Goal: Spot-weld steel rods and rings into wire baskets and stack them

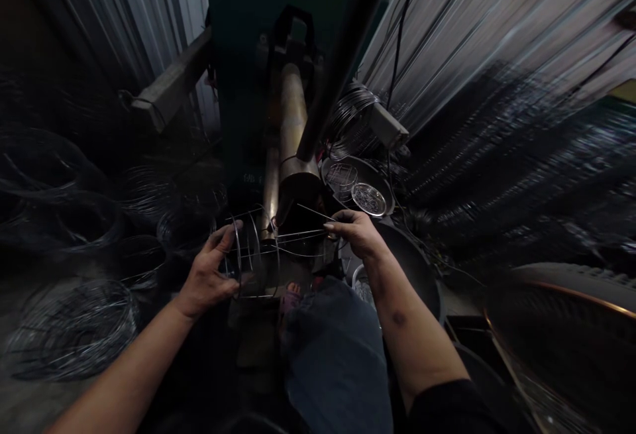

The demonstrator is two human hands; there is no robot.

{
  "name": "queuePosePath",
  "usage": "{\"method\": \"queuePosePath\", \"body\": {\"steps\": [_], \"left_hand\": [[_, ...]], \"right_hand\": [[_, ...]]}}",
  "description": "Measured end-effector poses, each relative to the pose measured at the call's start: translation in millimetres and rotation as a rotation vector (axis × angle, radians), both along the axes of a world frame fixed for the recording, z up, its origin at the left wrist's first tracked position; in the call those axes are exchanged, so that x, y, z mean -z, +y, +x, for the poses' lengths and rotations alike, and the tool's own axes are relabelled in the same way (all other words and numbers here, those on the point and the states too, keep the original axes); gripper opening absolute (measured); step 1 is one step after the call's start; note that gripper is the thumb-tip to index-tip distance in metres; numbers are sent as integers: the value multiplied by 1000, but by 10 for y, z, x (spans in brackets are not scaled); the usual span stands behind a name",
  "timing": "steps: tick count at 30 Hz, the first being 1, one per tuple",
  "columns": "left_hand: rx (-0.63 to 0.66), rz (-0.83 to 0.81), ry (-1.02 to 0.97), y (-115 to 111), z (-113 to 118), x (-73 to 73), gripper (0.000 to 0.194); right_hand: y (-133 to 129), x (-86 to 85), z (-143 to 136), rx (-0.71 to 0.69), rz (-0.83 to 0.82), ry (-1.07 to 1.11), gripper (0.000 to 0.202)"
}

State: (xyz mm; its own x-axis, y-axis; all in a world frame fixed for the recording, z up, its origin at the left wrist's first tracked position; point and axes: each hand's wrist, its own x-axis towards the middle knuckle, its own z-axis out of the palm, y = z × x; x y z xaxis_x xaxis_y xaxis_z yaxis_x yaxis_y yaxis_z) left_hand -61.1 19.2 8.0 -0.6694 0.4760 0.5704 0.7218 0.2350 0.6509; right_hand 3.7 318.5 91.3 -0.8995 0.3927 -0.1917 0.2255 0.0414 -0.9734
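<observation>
My left hand (213, 268) is closed around the left side of a wire frame (255, 238) made of thin metal rings joined by straight wires. Thumb and fingers press on its outer ring. My right hand (354, 230) pinches a thin metal wire (312, 210) near the frame's right end, and its fingertips also lie close to the frame's long wires. Just beyond the frame are the tips of a machine's metal arms: a thick cylinder (301, 179) and a thinner rod (271, 192) beside it. Whether the wire touches the frame I cannot tell.
A round pan (390, 199) right of the machine holds a small wire basket and a dish (368, 199) of small metal pieces. Coiled wire (352, 112) hangs behind it. Wire hoops (74, 328) lie on the left floor. Stacked dark mesh (497, 156) stands at right. A dark bar slants overhead.
</observation>
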Motion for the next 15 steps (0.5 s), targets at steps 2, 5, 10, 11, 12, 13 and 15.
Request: {"method": "queuePosePath", "body": {"steps": [2,5,10,11,12,13,15], "left_hand": [[2,11,-3,6,-4,-10,87],[6,22,11,13,-22,-29,88],[-3,8,40,6,-78,-48,87],[0,4,43,5,-89,-52,87],[0,1,44,4,-100,-58,87],[-3,-2,44,5,-109,-65,87],[-14,-7,40,10,-122,-83,87]], "right_hand": [[5,3,-2,-8,3,4,33],[17,-5,-9,-24,22,0,33],[46,-8,-52,-35,25,-26,34],[53,-7,-66,-40,26,-32,33],[59,-7,-81,-43,29,-36,33],[65,-8,-95,-46,31,-38,33],[75,-10,-119,-50,34,-38,33]]}}
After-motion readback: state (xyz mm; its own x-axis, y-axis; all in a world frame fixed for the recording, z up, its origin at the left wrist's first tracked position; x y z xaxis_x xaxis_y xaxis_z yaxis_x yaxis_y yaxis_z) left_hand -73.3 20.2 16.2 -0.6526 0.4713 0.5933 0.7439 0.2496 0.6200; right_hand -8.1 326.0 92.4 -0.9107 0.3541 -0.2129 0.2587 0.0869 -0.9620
